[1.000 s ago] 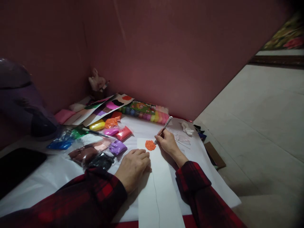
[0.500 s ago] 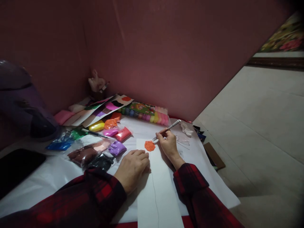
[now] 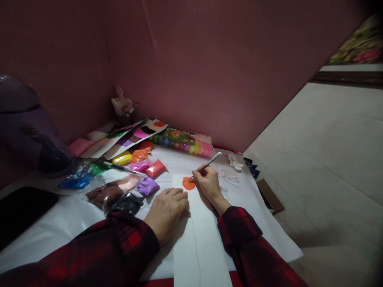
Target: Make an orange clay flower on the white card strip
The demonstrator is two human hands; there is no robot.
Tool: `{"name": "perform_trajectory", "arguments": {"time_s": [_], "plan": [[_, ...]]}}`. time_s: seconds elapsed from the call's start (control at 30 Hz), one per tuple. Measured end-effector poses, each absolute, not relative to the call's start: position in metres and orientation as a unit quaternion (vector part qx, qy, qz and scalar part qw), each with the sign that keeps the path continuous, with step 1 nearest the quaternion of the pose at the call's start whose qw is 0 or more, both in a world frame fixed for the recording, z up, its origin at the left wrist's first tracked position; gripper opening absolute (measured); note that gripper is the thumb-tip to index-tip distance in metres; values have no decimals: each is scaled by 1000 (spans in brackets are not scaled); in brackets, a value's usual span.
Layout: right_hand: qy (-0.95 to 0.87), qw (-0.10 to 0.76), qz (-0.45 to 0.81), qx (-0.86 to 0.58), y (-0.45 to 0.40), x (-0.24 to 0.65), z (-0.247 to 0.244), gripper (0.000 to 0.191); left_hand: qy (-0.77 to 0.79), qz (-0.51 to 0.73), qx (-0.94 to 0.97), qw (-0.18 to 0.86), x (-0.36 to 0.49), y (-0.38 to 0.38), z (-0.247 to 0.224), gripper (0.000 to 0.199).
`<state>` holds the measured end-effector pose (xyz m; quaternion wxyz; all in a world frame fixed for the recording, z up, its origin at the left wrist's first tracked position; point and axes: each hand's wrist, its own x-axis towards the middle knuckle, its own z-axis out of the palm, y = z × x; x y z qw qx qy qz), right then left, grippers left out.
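Observation:
A long white card (image 3: 201, 247) lies lengthwise before me, with a thin curved line running down it from a rough-textured orange clay patch (image 3: 187, 183) near its far end. My right hand (image 3: 208, 184) pinches a fork (image 3: 215, 158) with a striped handle; its tip is at the right part of the orange patch, partly hidden by the fingers. Resting palm down across the card's left edge is my left hand (image 3: 168, 212), its fingers bent and close together. Whether anything lies beneath those fingers is hidden.
Bagged clay in several colours, such as purple (image 3: 147, 186) and black (image 3: 128, 204), lies left of the card. Behind are painted-looking cards (image 3: 136, 137) and a clay pack (image 3: 182, 141). A black object (image 3: 26, 213) and a purple container (image 3: 32, 127) stand or lie far left.
My right hand has moved a little left, bringing the fork from beside the orange patch onto its right part. My left hand has stayed in place.

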<state>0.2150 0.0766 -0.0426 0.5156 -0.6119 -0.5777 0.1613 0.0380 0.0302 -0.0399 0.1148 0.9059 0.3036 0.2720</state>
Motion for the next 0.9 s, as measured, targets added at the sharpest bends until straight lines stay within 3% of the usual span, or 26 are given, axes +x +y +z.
{"name": "perform_trajectory", "arguments": {"time_s": [0.9], "plan": [[-602, 470, 150, -628, 85, 223, -40, 8, 300, 272, 908, 104, 38, 31, -43, 7]]}}
